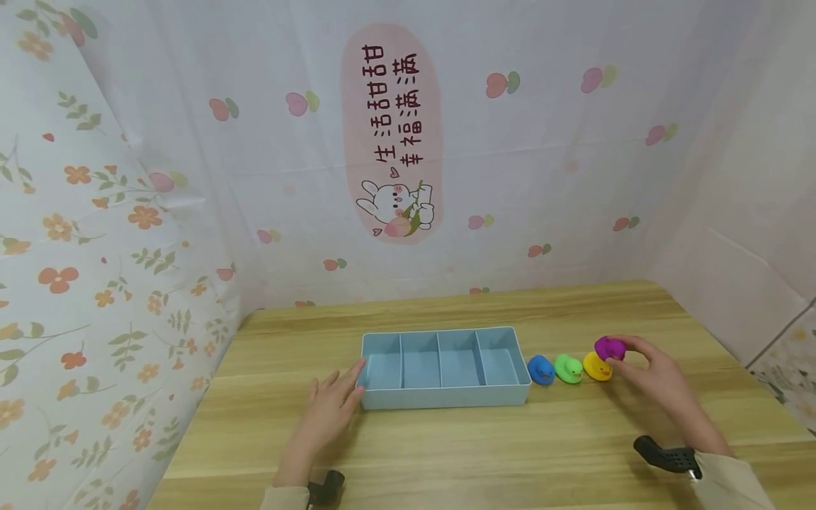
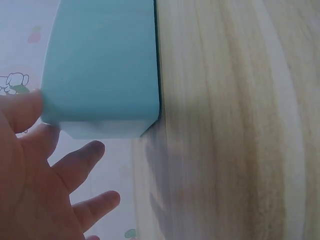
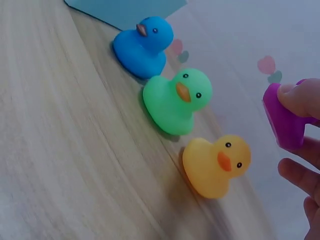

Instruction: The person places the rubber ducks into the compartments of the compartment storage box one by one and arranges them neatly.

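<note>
My right hand [image 1: 656, 379] pinches a purple rubber duck [image 1: 608, 348] between thumb and fingers. In the right wrist view the purple duck [image 3: 285, 117] is held up off the table, only partly visible behind the thumb. Below it sits a yellow rubber duck [image 1: 598, 367], with a green duck [image 1: 569, 369] and a blue duck [image 1: 541, 370] in a row to its left. A light blue box [image 1: 446, 398] with several compartments stands left of the ducks. Fingers spread, my left hand [image 1: 331, 407] touches the box's left end; the left wrist view shows fingertips [image 2: 30, 107] at its edge.
The wooden table [image 1: 459, 453] reaches back to a white patterned cloth [image 1: 548, 177] hung behind it. A flowered cloth [image 1: 115, 283] hangs on the left. Black wrist mounts [image 1: 666, 455] are strapped near both cuffs.
</note>
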